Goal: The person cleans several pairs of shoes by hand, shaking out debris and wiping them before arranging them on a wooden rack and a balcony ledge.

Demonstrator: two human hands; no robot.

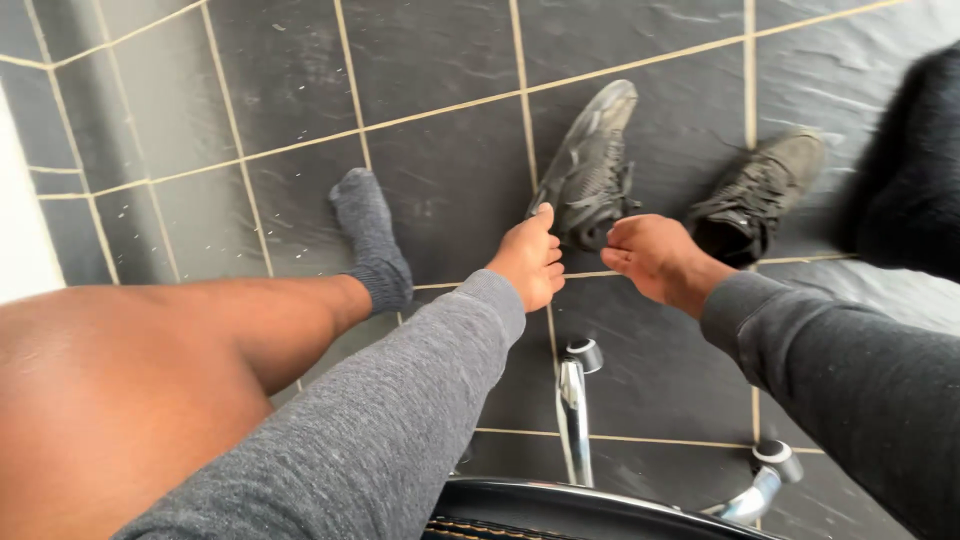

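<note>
A dark grey sneaker (590,165) is tipped on its side on the slate floor, toe pointing away and part of its sole showing. My left hand (528,262), in a grey sleeve, has curled fingers and its thumb on the sneaker's heel collar. My right hand (655,258) reaches in from the right. Its fingertips are at the same shoe's opening, and its grip is hidden. A second dark sneaker (755,190) stands upright on the floor just right of my right hand. My bare left leg ends in a grey sock (372,240) on the floor.
Dark slate tiles (440,60) with pale grout cover the floor. Chrome chair legs with casters (575,400) (775,460) spread below my hands, above a black seat edge (560,505). A black blurred shape (910,170) fills the right edge. A white surface (18,220) borders the left.
</note>
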